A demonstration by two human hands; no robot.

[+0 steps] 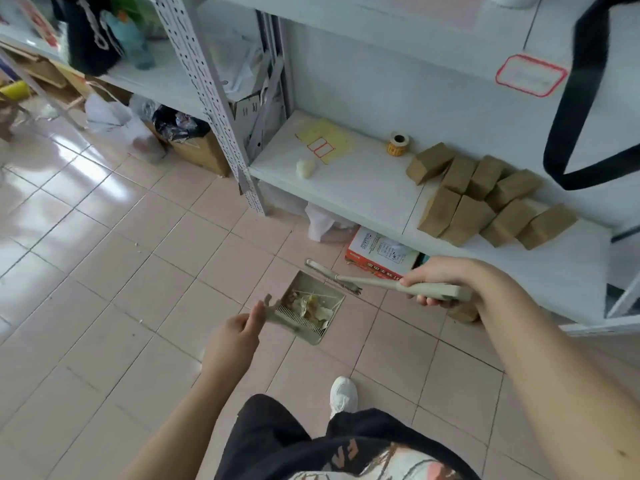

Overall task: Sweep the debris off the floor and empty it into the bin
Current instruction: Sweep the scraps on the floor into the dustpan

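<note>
Probably the bin: cardboard box [199, 152] with a black liner, far left by the shelving post, well apart from everything held. Pinches the dustpan [313, 337] by its handle in the left hand [239, 329], grip narrow, pan reaching right and away, low over the floor [138, 271]; touching or not, cannot tell. Carries debris [311, 304] heaped inside. Wraps the right hand [434, 280] round the brush [377, 283], long axis pointing left at the pan's far corner. Calls for a level leftward carry, left hand nearer.
</note>
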